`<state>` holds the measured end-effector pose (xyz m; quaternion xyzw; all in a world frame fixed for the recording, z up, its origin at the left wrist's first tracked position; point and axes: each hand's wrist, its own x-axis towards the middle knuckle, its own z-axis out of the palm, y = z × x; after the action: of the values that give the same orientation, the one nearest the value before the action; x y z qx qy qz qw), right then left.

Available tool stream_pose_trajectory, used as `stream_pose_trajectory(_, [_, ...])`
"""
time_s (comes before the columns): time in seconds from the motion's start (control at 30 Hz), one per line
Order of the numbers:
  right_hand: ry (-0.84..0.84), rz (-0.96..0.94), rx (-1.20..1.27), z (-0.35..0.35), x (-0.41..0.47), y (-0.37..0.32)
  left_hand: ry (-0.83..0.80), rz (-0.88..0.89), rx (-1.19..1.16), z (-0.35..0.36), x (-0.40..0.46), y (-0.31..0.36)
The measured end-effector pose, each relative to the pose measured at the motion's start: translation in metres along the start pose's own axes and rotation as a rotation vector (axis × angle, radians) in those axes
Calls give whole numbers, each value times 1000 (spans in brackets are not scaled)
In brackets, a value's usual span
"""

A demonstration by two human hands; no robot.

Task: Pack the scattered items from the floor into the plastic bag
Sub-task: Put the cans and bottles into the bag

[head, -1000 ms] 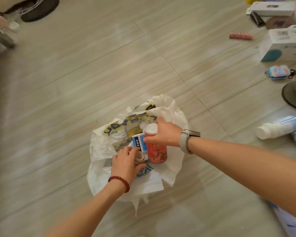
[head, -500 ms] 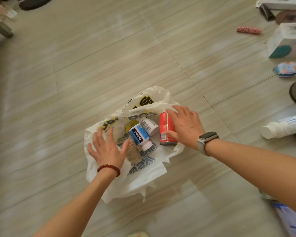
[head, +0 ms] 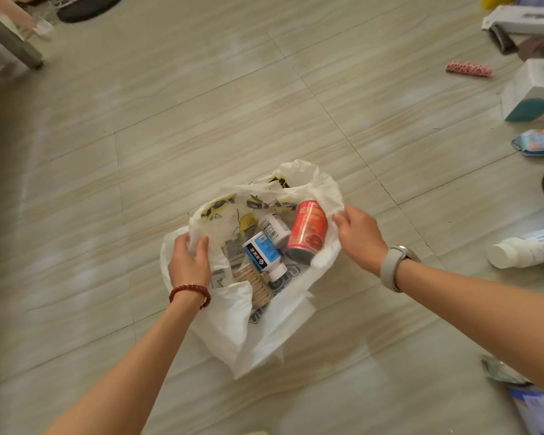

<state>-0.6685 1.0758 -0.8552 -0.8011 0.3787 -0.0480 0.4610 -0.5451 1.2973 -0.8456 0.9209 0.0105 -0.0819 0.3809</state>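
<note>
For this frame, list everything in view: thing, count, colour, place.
plastic bag: 1, white with yellow and black print, floor centre, mouth open
red can: 1, red, on its side in the bag
blue-label bottle: 1, white cap, in the bag
white bottle: 1, in the bag beside the can
tan item: 1, in the bag, kind unclear
white tube: 1, white and blue, floor right
boxes: 2, white, far right
pink roll: 1, floor upper right
pouch: 1, blue and pink, right edge
left hand: grip on the bag's left edge
right hand: grip on the bag's right edge
</note>
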Motion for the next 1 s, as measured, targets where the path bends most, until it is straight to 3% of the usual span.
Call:
stream_pose_trajectory(0.2, [316, -329, 186, -50, -5, -47, 55, 197, -189, 13, -6, 46])
stream_pose_trajectory(0.27, [264, -327, 159, -57, -6, -40, 15, 191, -178, 19, -9, 53])
stream_pose_trajectory(0.37, [84, -235, -67, -63, -12, -10, -69, 88, 29, 26, -9, 51])
stream_pose_trajectory(0.43, [-8, -196, -217, -72, -20, 12, -2, 87, 188, 21, -10, 53])
stream_pose_trajectory(0.53, [-16, -250, -365, -93, -33, 38, 152, 343, 299, 15, -21, 70])
stream_pose_trajectory(0.6, [0, -255, -439, -109, -43, 53, 134, 598, 290, 22, -36, 89])
stream_pose_trajectory(0.8, [53, -68, -536, -158, -92, 112, -376, 1192, 279, 97, -137, 126])
stream_pose_trajectory(0.9, [232, 132, -419, -186, -136, 144, -697, 1272, 344, 143, -200, 135])
stream_pose_trajectory(1.0, [350, 367, -351, -203, -194, 178, -1063, 1194, 509, 183, -254, 131])
